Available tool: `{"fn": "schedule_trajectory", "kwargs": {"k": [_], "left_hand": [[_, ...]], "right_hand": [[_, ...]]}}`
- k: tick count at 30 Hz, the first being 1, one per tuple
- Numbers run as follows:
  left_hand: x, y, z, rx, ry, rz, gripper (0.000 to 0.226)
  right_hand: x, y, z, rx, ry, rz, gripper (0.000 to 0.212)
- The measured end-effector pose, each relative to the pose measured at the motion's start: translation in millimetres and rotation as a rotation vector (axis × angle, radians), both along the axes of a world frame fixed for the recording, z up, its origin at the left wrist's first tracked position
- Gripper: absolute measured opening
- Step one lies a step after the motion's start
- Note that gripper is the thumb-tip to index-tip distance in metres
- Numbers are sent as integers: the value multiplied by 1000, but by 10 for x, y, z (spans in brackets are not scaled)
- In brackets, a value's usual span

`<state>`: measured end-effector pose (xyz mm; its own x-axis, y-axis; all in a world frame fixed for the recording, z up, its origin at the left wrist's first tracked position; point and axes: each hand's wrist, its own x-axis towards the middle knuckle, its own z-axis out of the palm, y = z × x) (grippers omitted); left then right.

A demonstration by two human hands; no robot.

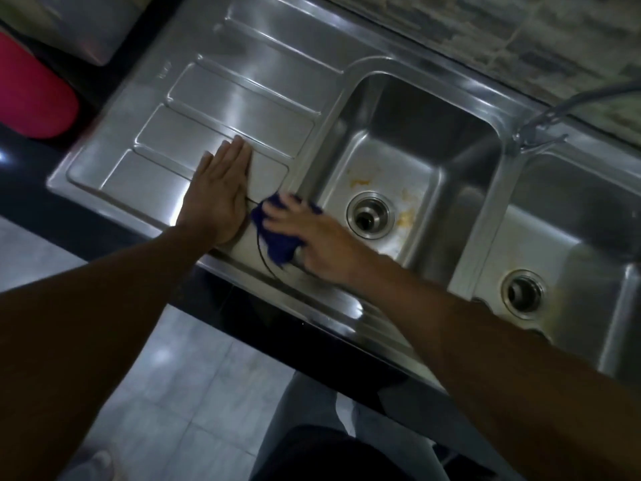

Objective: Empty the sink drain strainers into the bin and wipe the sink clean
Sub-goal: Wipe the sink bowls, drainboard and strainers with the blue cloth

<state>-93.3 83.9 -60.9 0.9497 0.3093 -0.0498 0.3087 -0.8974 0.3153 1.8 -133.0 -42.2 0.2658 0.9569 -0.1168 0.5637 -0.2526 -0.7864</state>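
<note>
A steel double sink (350,98) with a ribbed drainboard (222,109) on its left fills the view. My left hand (216,189) lies flat, fingers together, on the drainboard's near part. My right hand (312,237) presses a dark blue cloth (277,237) onto the near right corner of the drainboard, beside the left basin's rim. The left basin (409,147) has an open drain (367,215) and yellow stains around it. The right basin (569,237) shows its own drain (523,293). No strainer is visible in either drain.
A tap (541,123) rises between the basins at the back. A red object (31,95) and a grey container (83,26) stand left of the drainboard. The black counter edge (263,317) runs along the front, with tiled floor and my legs below.
</note>
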Motion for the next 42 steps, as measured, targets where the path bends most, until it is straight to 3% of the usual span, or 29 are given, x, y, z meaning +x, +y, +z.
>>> {"fn": "schedule_trajectory", "kwargs": {"k": [4,9,12,15,19,22,31,34,38,42], "left_hand": [[11,-2,51,-46,49,4,58],[93,-191,132,-78,74,99,57],[149,-522,209,-76,37,70,60],[212,-799,233,-49,85,57,65],[195,-836,234,16,120,53,66],[191,-845,227,59,113,41,65],[527,-700,236,110,-4,58,47],[846,-577,229,100,-31,15,48],[1224,-428,151,37,-30,-23,51],[1353,-387,75,59,-33,-23,54]], "right_hand": [[-527,-376,11,51,43,20,57],[-455,-1109,176,-18,41,-11,62],[-360,-1754,220,14,-1,-50,51],[-168,-2152,218,-19,-114,-26,63],[392,-2022,173,-164,-250,35,68],[741,-1909,171,-206,-283,-90,62],[303,-1549,26,-403,-305,-389,67],[431,-1329,-75,-512,-177,-464,62],[828,-1005,-152,-467,-26,-683,56],[1422,-636,-289,-390,-98,-810,55]]}}
